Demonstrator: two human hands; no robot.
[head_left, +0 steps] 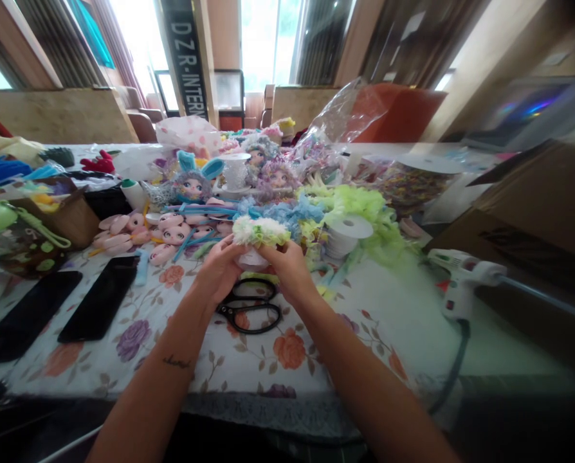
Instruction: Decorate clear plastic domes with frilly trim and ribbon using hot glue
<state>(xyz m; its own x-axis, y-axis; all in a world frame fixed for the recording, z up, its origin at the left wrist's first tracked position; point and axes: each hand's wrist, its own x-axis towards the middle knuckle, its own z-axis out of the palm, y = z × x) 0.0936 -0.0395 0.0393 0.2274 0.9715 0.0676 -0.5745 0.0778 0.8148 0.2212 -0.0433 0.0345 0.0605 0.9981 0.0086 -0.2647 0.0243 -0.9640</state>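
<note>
My left hand point(219, 273) and my right hand point(291, 267) are both closed round a pale rounded piece topped with fluffy white and lime trim point(261, 231). They grip it from opposite sides, with the thumbs near its middle; its exact kind is unclear. Just below my hands lie black-handled scissors point(251, 318) on the tablecloth, their blades hidden. Pink doll heads point(174, 233) are heaped beyond my left hand. Past the held piece spreads blue ruffled trim point(287, 211), and a white spool point(348, 235) stands to the right beside lime-green ruffled trim point(365, 209).
Two black phones point(99, 302) lie at the left of the floral tablecloth point(172, 334). A white glue gun point(464, 283) with a cable is at the right, near a cardboard box point(533, 199). Finished-looking doll heads with hair point(191, 183) and plastic bags crowd the back.
</note>
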